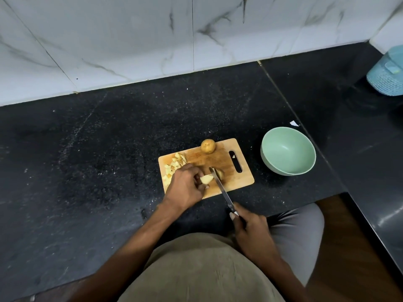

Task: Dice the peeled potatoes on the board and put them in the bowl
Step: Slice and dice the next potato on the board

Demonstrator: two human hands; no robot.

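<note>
Left hand (pixel 185 186) curled over potato piece (pixel 206 178), pinned on board (pixel 237 179). Right hand (pixel 250 232) wrapped round knife (pixel 220 185) handle, blade set between cut halves. Dice (pixel 174 165) heaped at board's left end; whole potato (pixel 208 146) at far edge. Green bowl (pixel 287 168) placed right, on speckled black counter (pixel 109 149). Marble-tiled wall (pixel 130 40) behind.

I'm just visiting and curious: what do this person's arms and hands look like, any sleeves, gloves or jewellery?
Both forearms are bare as far as the view shows, with no sleeves reaching them. The left hand and right hand wear no gloves, and no rings, watch or bracelets are visible. An olive-tan top and grey trousers show below.
</note>
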